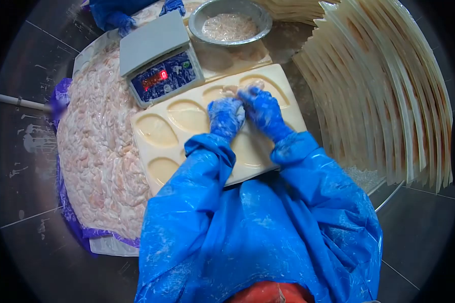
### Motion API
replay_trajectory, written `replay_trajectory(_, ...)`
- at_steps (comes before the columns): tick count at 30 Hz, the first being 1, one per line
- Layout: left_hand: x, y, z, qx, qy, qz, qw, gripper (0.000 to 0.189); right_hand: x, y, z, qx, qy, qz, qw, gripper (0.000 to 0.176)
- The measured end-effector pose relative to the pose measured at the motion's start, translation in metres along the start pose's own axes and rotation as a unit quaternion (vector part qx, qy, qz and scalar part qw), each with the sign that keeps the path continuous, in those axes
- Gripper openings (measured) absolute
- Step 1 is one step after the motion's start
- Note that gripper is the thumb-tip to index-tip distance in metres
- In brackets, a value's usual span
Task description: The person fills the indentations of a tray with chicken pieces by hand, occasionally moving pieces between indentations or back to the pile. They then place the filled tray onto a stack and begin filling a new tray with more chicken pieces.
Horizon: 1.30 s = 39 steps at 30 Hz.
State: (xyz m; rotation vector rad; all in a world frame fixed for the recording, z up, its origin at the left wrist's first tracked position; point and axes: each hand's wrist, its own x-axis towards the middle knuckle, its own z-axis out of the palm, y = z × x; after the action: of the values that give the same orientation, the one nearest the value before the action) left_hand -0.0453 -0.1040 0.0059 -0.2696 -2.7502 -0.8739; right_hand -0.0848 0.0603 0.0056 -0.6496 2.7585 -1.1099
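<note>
A cream moulded tray (187, 95) with rounded, teardrop-like hollows lies in front of me. Over its middle, my blue-gloved left hand (226, 117) is closed, with a pale bit of raw meat (241, 114) showing at its inner edge. My right hand (263, 110), also in a blue glove, is beside it with fingers bent together at pale pink raw meat (231, 90) by the upper hollows. The fingertips partly cover this meat. Both gloves are smeared with whitish residue. Several hollows at the tray's left hold no meat.
Raw meat pieces (101, 136) fill a broad container with a purple liner (81, 235) at left. A digital scale (156, 45) with red digits stands beyond the tray, near a metal bowl (230, 43) of pinkish-white bits. Stacked pale trays (374, 96) lean at right. Another person's blue sleeve (108, 12) shows at the top.
</note>
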Motion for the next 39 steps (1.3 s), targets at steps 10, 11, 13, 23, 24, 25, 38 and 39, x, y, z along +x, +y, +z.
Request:
replay_trajectory(10,0.002,0.006,-0.028,-0.041,0.055,0.023,0.997,0.026,-0.048,-0.022,-0.056,-0.045,0.094,-0.068,0.992,0.049)
replay_trajectory(11,0.012,0.016,-0.019,-0.071,-0.026,0.03,0.997,0.031,-0.027,-0.032,-0.053,-0.049,0.108,-0.088,0.989,0.05)
replay_trajectory(13,0.003,0.001,0.02,0.017,-0.057,0.052,0.997,0.029,-0.014,-0.004,-0.02,-0.042,0.087,-0.107,0.99,0.043)
replay_trajectory(23,0.044,0.029,-0.01,-0.16,-0.102,-0.101,0.977,0.037,-0.004,0.002,-0.091,0.236,0.055,0.105,0.965,0.028)
replay_trajectory(24,0.044,0.021,-0.002,-0.055,-0.064,-0.07,0.994,0.045,-0.007,0.02,-0.088,0.088,0.053,0.09,0.991,0.034)
replay_trajectory(25,0.042,0.015,0.007,-0.054,-0.063,-0.066,0.994,0.045,-0.009,0.034,-0.08,0.088,0.058,0.088,0.99,0.034)
replay_trajectory(38,0.087,0.028,0.004,-0.228,0.099,-0.057,0.967,0.034,0.002,0.028,-0.063,0.154,0.061,0.113,0.98,0.026)
replay_trajectory(39,0.101,0.028,-0.007,-0.089,0.157,0.017,0.983,0.035,0.002,0.021,-0.071,0.245,0.029,0.227,0.942,0.027)
